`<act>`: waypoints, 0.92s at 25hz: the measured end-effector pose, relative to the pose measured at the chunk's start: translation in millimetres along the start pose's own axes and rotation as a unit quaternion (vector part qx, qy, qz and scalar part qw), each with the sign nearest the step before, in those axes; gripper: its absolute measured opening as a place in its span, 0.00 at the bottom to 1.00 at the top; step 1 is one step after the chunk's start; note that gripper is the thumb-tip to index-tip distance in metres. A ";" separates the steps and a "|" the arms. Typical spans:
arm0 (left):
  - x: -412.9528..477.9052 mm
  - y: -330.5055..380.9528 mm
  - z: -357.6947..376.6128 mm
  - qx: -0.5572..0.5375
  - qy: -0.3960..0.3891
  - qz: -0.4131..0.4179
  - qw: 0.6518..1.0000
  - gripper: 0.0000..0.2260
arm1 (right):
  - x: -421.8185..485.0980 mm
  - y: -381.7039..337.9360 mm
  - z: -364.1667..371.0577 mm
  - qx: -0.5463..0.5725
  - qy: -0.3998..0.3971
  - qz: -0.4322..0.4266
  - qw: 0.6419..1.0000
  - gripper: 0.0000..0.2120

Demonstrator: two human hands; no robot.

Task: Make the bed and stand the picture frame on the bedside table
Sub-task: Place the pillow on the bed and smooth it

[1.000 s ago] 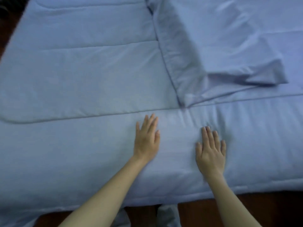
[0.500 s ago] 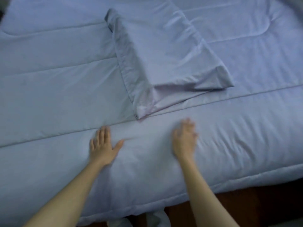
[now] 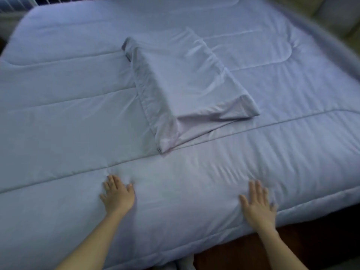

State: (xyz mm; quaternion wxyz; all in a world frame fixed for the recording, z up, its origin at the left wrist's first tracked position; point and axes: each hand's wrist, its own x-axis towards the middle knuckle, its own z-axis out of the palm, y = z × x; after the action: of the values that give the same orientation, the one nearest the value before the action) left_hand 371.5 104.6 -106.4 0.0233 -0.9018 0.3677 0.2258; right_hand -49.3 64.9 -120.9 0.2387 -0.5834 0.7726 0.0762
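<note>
Both bare forearms reach forward from the near edge of the bed, roughly parallel and well apart. The left hand lies palm down on the pale blue quilted comforter, its fingers loosely curled and pressing a small dimple into the fabric just short of a stitched seam. The right hand is flat and fully spread, fingers splayed and pointing toward the far edge, also palm down near the comforter's near edge (fine ripples fan out in the cloth just beyond its fingertips). Neither hand grips anything; both merely rest open on the cover.

A pale blue pillow in a loose pillowcase lies on top of the comforter near the middle of the bed, well beyond the hands. Its long axis runs diagonally, from the far left toward the near right, and the slack open end of the case trails toward the near edge. A strip of dark brown floor shows below the comforter's hanging near edge.
</note>
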 end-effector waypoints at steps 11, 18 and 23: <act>-15.4 132.2 -65.8 -0.202 0.115 0.128 0.964 0.13 | 98.0 -59.7 -162.2 0.217 0.076 0.092 0.969 0.17; 21.1 258.1 -105.1 -0.277 0.079 0.061 0.956 0.19 | 221.3 -151.3 -266.8 0.178 0.057 -0.146 0.971 0.17; 47.4 281.5 -91.9 -0.258 0.104 -0.056 0.959 0.28 | 271.9 -182.6 -255.0 0.138 -0.009 -0.199 0.970 0.24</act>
State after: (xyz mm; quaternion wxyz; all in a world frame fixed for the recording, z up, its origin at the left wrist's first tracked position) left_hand 247.5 -150.6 -9.1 -0.2359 -0.9149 0.2464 0.2160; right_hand -5.2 -327.5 7.1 0.3340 -0.6864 0.6416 -0.0752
